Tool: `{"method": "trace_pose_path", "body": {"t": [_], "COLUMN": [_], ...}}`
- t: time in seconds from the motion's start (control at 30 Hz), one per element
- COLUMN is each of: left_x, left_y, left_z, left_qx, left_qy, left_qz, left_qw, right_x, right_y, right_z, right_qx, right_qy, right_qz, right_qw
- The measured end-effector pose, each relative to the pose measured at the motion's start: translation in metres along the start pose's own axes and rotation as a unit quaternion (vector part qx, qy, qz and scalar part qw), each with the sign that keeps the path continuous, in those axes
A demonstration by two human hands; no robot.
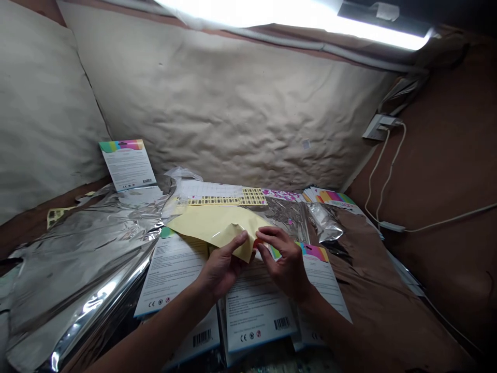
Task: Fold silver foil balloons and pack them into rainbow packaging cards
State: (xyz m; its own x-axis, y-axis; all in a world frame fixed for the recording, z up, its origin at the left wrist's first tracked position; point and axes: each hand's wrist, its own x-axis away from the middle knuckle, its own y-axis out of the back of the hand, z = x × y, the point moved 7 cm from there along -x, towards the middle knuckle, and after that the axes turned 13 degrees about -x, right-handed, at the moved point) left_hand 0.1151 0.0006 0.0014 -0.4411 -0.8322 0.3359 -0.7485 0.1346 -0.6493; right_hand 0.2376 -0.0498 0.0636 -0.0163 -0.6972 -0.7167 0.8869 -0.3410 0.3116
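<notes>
Left hand (221, 267) and right hand (285, 261) meet at the centre of the view, both closed in a fingertip pinch on the near corner of a pale yellow glossy backing sheet (217, 228). The left thumb lies on top of the sheet's folded-over edge; the right fingers curl in at the same corner, where a small reddish-orange bit shows between the two hands, too small to identify. The sheet is lifted off the work surface and spreads away from the hands toward 11 o'clock.

Under the hands lie white printed packaging cards with barcodes (254, 311), one with a rainbow-striped header at 3 o'clock of the right hand. At 12 o'clock, beyond the sheet, lies a strip of small yellow key stickers (227, 199). Crumpled silver foil film (77, 248) fills the field from 8 to 10 o'clock. One more rainbow-headed card (127, 163) leans against the beige padded wall (240, 109) at 11 o'clock. A white cable (382, 176) hangs at 2 o'clock.

Judged step: separating something at the sheet's corner. The next move seems to call for a steady pinch by one hand and a slow, shallow peel by the other.
</notes>
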Motion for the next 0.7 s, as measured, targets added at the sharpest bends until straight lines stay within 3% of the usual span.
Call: {"method": "trace_pose_path", "body": {"t": [0.17,0.27,0.47,0.7], "left_x": [0.005,0.005,0.003,0.002], "left_y": [-0.003,0.001,0.002,0.007], "left_z": [-0.003,-0.001,-0.006,-0.004], "left_qx": [-0.010,-0.031,-0.024,-0.030], "left_qy": [-0.015,0.004,-0.034,-0.018], "left_qz": [-0.002,-0.031,-0.031,-0.045], "left_qw": [1.000,0.999,0.999,0.998], "right_x": [0.004,0.002,0.003,0.007], "right_y": [-0.004,0.000,-0.001,-0.006], "right_z": [0.007,0.005,0.008,0.011], "right_qx": [-0.001,0.002,0.000,-0.010], "right_qy": [0.047,0.037,0.046,0.073], "right_qz": [0.004,-0.008,0.003,0.029], "right_qw": [0.999,0.999,0.999,0.997]}}
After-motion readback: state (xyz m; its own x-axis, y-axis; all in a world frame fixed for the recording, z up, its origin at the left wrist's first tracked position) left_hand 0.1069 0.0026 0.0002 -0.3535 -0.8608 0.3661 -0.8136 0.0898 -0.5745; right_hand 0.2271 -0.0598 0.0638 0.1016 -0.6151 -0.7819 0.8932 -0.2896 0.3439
